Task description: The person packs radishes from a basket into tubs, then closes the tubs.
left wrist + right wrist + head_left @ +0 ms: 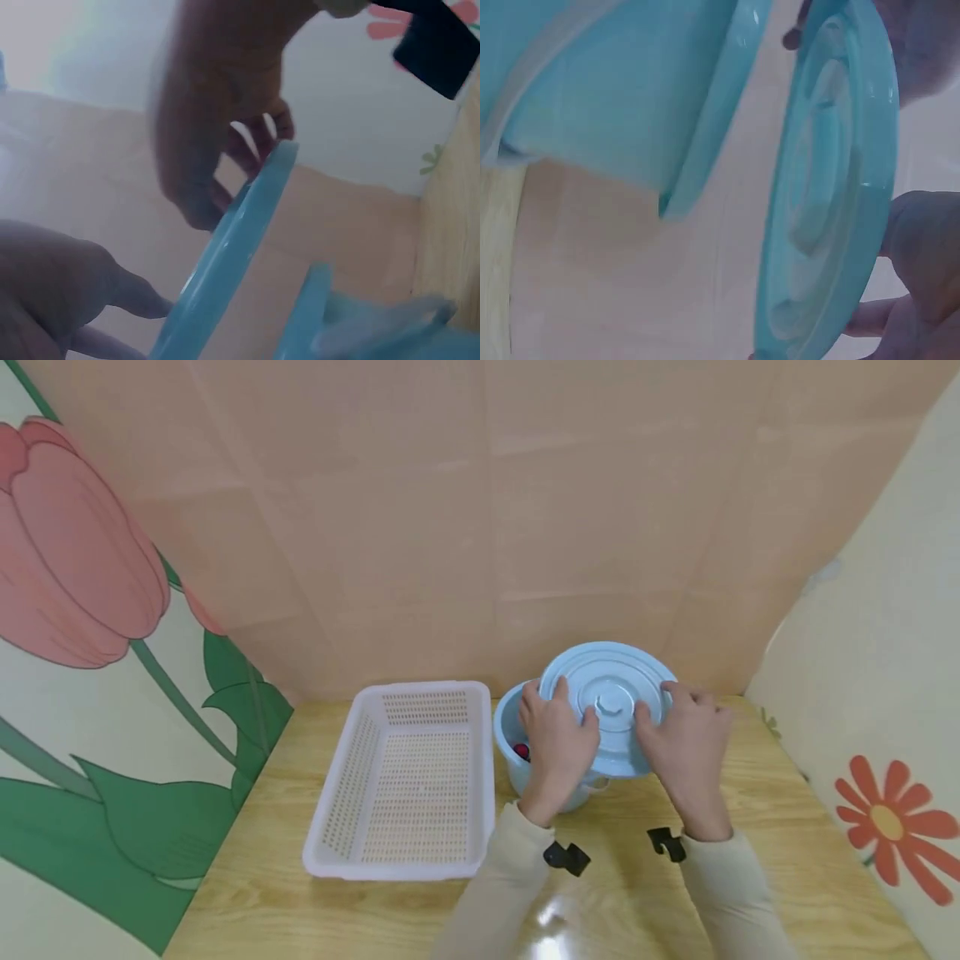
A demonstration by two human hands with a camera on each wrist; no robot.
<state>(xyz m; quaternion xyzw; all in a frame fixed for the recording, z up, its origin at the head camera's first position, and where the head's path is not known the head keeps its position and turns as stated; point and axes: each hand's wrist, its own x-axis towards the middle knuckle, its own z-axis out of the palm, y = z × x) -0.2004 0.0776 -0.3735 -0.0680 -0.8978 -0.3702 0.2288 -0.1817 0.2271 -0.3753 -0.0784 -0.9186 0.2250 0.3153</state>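
A round light-blue lid (613, 739) is held up by both hands, tilted above a blue bucket (507, 727). My left hand (558, 739) grips the lid's left edge, and my right hand (688, 747) grips its right edge. In the right wrist view the lid (870, 172) stands apart from the bucket's rim (712, 127). Inside the bucket a small red item (521, 750) shows; the lid and left hand hide the rest of the inside. The bucket's pale handle (598, 786) hangs at its front.
Left of the bucket stands a white perforated plastic basket (405, 870) on the wooden table (247, 860). A peach-coloured covering (420, 527) hangs behind the table, and flower-painted walls (825, 693) rise at both sides.
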